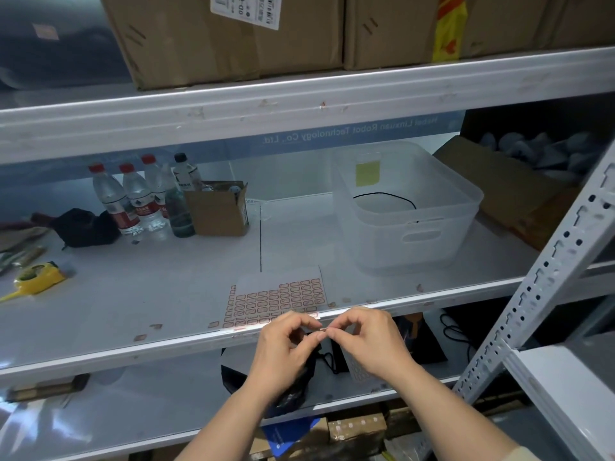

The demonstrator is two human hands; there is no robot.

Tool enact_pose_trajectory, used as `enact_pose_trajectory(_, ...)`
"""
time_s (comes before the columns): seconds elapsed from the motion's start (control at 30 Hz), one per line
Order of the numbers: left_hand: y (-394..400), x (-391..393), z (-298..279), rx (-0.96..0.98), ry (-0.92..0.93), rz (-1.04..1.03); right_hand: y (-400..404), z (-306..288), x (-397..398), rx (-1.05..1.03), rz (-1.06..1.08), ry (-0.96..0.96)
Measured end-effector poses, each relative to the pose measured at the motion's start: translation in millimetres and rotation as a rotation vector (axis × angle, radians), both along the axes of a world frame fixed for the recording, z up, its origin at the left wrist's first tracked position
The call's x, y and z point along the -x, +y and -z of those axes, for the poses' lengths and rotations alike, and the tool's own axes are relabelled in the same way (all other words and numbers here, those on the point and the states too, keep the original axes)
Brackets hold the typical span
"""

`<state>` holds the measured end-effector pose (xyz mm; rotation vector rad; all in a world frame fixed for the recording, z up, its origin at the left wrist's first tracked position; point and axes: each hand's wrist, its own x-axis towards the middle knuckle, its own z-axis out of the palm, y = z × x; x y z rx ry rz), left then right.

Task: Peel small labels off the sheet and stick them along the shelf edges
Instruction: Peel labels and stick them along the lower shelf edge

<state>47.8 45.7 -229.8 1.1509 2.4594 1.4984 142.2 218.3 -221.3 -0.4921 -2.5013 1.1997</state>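
Note:
A label sheet [279,301] with rows of small red-bordered labels lies flat near the front of the middle shelf. Both hands meet just below that shelf's front edge [133,352]. My left hand [283,354] and my right hand [366,344] pinch one small label [323,328] between their fingertips. Several labels sit stuck or loose along the edge, such as one label [139,337] at the left. A second label sheet [357,369] shows under my right hand on the lower shelf.
Water bottles [133,201], a small cardboard box [219,207] and a clear plastic bin [409,207] stand on the middle shelf. A yellow tape tool [36,277] lies at the left. A perforated upright [549,277] slants at the right. Cardboard boxes [233,38] fill the top shelf.

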Motion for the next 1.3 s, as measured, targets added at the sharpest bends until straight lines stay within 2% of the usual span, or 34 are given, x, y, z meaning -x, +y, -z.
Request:
enact_pose_trajectory(0.2, 2, 0, -2, -0.024, 0.023, -0.010, 2, 5, 1, 0.017, -0.017, 0.005)
enact_pose_trajectory(0.33, 3, 0, 2, 0.000, 0.002, -0.030, 4, 13, -3, 0.127, -0.036, 0.004)
enact_pose_trajectory(0.43, 6, -4, 7, 0.017, -0.008, -0.054, 3, 26, -9, 0.250, 0.043, -0.018)
enact_pose_trajectory(0.57, 9, -7, 15, 0.048, -0.039, -0.100, 10, 43, -17, 0.268, 0.155, -0.033)
enact_pose_trajectory(0.73, 21, -14, 19, 0.079, -0.066, -0.067, 13, 48, -24, 0.334, 0.055, -0.016)
enact_pose_trajectory(0.93, 43, -20, 28, 0.096, -0.088, 0.008, 29, 56, -29, 0.250, 0.109, 0.006)
enact_pose_trajectory(1.13, 70, -25, 46, 0.054, -0.151, -0.150, 55, 61, -39, 0.204, 0.196, -0.035)
enact_pose_trajectory(1.3, 92, -36, 60, 0.108, -0.071, -0.175, 74, 69, -49, 0.185, 0.200, -0.055)
